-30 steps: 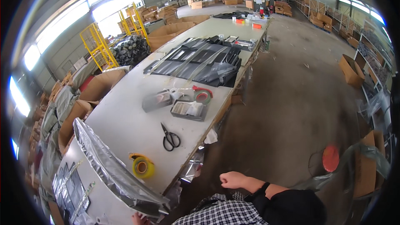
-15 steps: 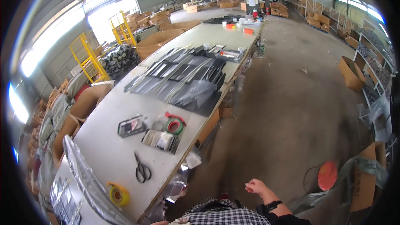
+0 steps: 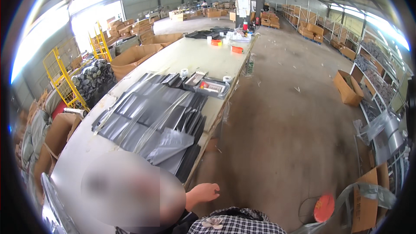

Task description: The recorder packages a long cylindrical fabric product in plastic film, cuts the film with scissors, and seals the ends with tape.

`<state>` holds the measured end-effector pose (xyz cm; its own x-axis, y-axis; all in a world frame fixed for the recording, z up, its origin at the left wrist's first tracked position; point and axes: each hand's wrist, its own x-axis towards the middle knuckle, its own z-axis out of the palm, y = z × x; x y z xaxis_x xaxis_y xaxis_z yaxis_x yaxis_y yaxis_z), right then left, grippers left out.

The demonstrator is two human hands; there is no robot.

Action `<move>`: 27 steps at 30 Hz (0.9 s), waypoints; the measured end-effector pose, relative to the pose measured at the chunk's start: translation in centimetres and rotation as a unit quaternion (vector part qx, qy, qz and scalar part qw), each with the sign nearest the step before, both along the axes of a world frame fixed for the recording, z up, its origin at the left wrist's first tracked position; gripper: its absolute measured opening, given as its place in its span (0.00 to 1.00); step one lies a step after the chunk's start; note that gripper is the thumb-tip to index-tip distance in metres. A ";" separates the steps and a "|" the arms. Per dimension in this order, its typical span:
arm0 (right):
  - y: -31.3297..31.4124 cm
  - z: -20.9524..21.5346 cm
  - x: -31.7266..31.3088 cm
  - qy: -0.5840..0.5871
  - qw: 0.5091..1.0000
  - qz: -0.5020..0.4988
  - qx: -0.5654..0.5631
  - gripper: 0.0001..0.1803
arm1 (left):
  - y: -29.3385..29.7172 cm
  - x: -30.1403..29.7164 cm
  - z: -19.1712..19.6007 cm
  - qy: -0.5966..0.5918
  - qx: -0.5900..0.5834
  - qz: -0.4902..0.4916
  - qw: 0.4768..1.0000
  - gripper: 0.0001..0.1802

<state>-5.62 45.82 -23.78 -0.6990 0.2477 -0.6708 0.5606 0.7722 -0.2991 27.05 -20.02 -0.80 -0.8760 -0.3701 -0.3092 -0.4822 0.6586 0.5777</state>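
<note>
My left hand (image 3: 203, 193) hangs by the near edge of the long white table (image 3: 190, 56), fingers loosely curled and holding nothing. It comes out of a dark sleeve above my checked shirt (image 3: 236, 223). Closest to it on the table is a spread pile of black and grey plastic bags (image 3: 151, 121). A blurred patch hides the table's near end to the left of the hand. My right hand is out of view.
Past the bags stand a clear tray (image 3: 212, 87) and white tape rolls (image 3: 227, 79). Orange items (image 3: 236, 49) lie farther along. Cardboard boxes (image 3: 130, 58) and yellow cage carts (image 3: 60, 78) line the left. On the floor are a box (image 3: 346, 87) and a red disc (image 3: 324, 207).
The view has travelled along the table. The scissors, yellow tape roll and packets have dropped out of sight, and the pile of bags is now close. The hand now shows left of my shirt.
</note>
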 end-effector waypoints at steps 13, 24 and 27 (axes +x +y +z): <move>-28.6 -5.9 -36.2 0.102 0.865 0.489 0.043 0.11 | -13.0 -18.1 -1.4 -0.131 0.089 0.016 0.987 0.25; -71.5 9.0 -46.7 -0.036 0.878 0.289 -0.380 0.06 | -30.5 -39.3 -0.4 0.045 0.251 0.060 0.965 0.25; -66.8 1.3 -51.3 -0.001 0.803 0.535 -0.263 0.09 | -39.4 -48.0 -1.2 0.053 0.277 0.056 0.958 0.24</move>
<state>-56.94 -20.99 -22.50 -0.3226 -0.8115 -0.4872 -0.3385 0.5796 -0.7413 -20.95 -59.39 -1.98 -0.8775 -0.2683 -0.3976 -0.4519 0.1843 0.8728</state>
